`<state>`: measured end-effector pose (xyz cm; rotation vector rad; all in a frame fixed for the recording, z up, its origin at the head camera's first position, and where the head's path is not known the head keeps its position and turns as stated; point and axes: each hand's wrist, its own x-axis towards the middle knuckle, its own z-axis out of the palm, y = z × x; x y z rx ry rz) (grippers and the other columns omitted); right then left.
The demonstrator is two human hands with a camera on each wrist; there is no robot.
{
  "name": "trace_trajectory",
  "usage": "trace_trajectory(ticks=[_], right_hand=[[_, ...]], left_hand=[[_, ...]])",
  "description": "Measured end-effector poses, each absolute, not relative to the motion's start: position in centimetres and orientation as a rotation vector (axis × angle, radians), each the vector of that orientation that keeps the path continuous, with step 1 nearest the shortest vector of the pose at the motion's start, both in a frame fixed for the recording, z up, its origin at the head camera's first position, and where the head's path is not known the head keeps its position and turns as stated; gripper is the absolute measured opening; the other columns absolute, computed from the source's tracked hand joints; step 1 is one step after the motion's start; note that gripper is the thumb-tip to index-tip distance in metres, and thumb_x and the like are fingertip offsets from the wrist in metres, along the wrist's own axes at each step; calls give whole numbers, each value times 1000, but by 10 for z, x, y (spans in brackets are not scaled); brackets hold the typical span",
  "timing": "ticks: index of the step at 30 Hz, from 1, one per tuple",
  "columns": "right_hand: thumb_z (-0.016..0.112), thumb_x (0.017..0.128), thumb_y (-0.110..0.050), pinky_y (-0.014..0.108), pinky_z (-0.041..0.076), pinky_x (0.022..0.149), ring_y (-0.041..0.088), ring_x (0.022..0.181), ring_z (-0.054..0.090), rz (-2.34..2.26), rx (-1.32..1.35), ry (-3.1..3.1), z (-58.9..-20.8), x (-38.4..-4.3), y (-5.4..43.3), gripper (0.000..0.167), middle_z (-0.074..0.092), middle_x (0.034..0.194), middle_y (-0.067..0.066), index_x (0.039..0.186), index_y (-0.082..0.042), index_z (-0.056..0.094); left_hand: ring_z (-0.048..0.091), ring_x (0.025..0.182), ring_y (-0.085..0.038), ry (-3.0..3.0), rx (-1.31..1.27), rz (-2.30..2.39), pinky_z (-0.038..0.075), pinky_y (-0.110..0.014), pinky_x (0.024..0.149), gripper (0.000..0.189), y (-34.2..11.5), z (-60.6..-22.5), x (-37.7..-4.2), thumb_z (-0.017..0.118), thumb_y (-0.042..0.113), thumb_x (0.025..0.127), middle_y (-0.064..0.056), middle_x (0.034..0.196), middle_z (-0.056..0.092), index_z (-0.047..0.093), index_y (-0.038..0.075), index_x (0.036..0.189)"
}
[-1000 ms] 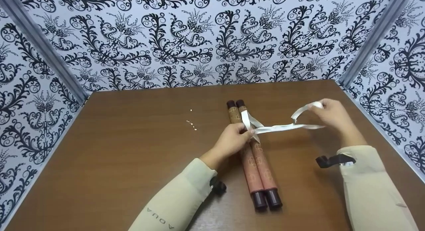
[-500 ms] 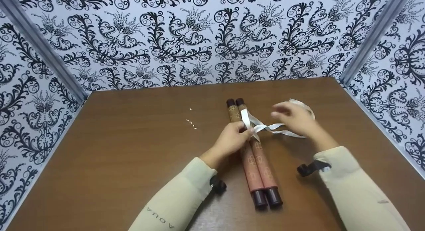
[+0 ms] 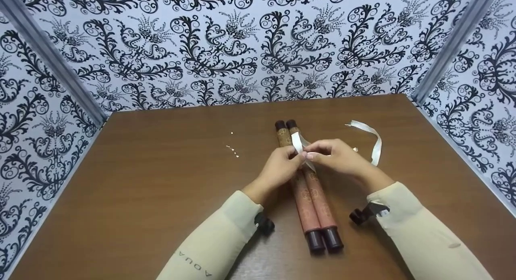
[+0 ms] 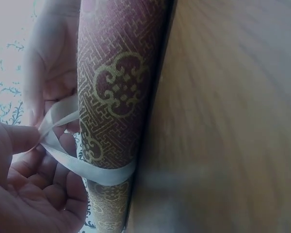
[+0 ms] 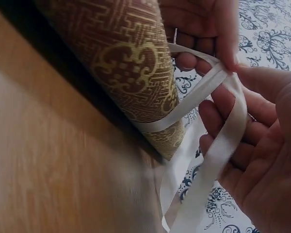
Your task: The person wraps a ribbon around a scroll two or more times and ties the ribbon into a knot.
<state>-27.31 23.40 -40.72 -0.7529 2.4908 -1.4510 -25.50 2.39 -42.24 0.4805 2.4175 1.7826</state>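
A scroll with two dark-capped rollers (image 3: 308,203) lies lengthwise on the table, wrapped in reddish-gold patterned cloth. A white ribbon (image 3: 297,142) loops round its upper part. My left hand (image 3: 279,167) pinches the ribbon between thumb and finger above the rollers. From the right, my right hand (image 3: 342,159) meets it, fingertips touching the left ones. In the right wrist view the ribbon (image 5: 235,121) runs through the right hand's thumb and fingers and trails down. The left wrist view shows the ribbon (image 4: 94,172) crossing the patterned cloth, with both hands' fingertips at the crossing.
A loose length of ribbon (image 3: 377,141) curves over the table beyond the right hand. Small white bits (image 3: 232,150) lie on the brown wooden table (image 3: 161,191) to the left. White walls with black scrollwork (image 3: 242,50) enclose the back and sides.
My right hand has let go of the ribbon's far stretch at the right and come left to the left hand. That stretch now lies on the table. The left hand has stayed in place.
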Motion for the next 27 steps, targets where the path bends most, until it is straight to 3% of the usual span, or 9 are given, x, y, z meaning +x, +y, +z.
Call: trace_trajectory(ticks=[13, 22, 27], right_hand=[[69, 100, -18, 21, 51, 80, 9, 88, 64, -1332, -760, 2580, -412, -274, 233, 17, 76, 99, 10, 106, -5, 78], [71, 99, -21, 23, 48, 76, 12, 84, 60, -1292, -759, 2612, -410, -272, 230, 15, 72, 89, 3, 96, -8, 78], [72, 99, -22, 24, 49, 77, 14, 85, 61, -1291, -747, 2611, -409, -271, 229, 15, 72, 90, 2, 96, -9, 79]], left_hand=[[55, 69, -8, 2491, 489, 1838, 46, -21, 61, 18, 24, -421, -257, 72, 23, 99, 3, 80, 65, 74, 5, 97], [51, 70, -9, 2592, 358, 1829, 42, -21, 59, 34, 21, -418, -254, 78, 27, 94, 2, 82, 57, 49, 14, 84], [54, 77, -10, 2683, 398, 1809, 45, -22, 65, 23, 21, -415, -254, 80, 21, 92, 1, 87, 59, 60, 13, 90]])
